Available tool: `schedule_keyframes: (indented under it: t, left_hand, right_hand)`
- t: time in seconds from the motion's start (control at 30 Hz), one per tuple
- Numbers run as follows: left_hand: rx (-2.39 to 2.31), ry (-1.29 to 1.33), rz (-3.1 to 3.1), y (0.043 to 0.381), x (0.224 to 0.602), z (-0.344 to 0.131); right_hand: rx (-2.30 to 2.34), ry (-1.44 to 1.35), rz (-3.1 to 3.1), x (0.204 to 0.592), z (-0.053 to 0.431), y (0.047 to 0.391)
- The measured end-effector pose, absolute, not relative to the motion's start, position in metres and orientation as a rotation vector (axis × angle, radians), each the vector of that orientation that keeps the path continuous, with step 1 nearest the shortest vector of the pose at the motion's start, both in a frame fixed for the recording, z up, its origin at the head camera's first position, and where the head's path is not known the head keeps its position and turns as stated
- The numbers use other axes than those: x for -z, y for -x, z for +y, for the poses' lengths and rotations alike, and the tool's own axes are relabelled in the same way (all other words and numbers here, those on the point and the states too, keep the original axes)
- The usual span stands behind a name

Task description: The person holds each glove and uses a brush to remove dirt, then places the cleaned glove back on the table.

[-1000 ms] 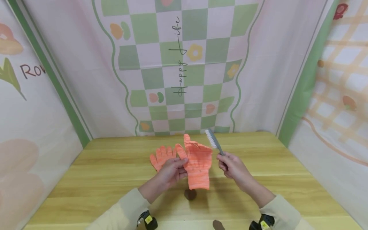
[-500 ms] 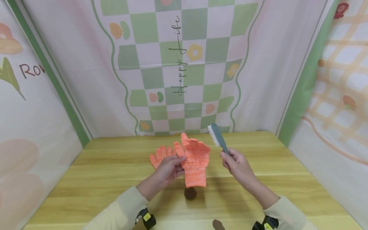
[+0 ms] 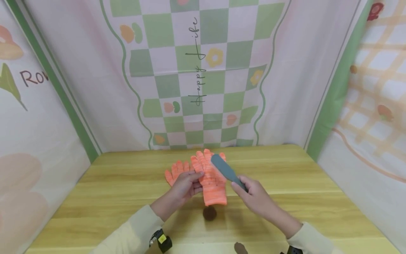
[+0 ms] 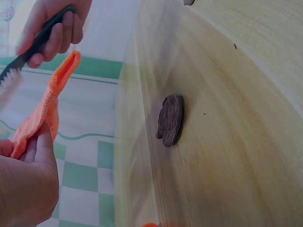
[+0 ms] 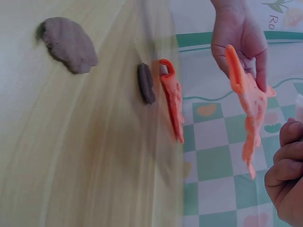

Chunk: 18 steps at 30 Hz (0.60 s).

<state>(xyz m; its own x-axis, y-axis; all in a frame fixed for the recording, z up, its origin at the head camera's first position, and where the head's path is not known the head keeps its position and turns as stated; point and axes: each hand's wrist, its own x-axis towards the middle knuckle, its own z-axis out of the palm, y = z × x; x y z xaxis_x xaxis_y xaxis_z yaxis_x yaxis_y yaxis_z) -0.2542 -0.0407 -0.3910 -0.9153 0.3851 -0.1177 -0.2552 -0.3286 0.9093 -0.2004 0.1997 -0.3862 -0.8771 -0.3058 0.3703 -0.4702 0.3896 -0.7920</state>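
Observation:
My left hand (image 3: 187, 186) pinches an orange knitted glove (image 3: 213, 187) by its side, thumb on top and fingers beneath, holding it up over the table with the cuff toward me. Small dark specks mark the glove near the cuff. My right hand (image 3: 257, 194) grips a grey-green brush (image 3: 226, 168) by its handle, the back of the brush facing up and its head over the glove. White bristles (image 4: 10, 85) show in the left wrist view, pointing away from the handle. A second orange glove (image 5: 173, 101) lies on the table behind my left hand.
A round dark brown lump (image 3: 209, 213) sits on the wooden table (image 3: 127, 197) below the held glove. Another flat brown piece (image 5: 70, 45) lies nearer the front edge. Patterned curtains (image 3: 215, 84) hang behind the table and at both sides.
My right hand has brought the brush left and down from beside the glove to over it, turning its back upward. The held glove's fingers, earlier folded over, now stand spread; it shifted slightly left.

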Motion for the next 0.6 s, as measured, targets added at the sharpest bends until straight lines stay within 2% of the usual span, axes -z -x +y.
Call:
schedule_keyframes:
  t: [0.6]
  left_hand:
    - [-2.320,-0.147,1.508,0.256,0.396,-0.042]
  right_hand:
    - [-0.899,-0.831,-2.579,0.404,0.198,0.200]
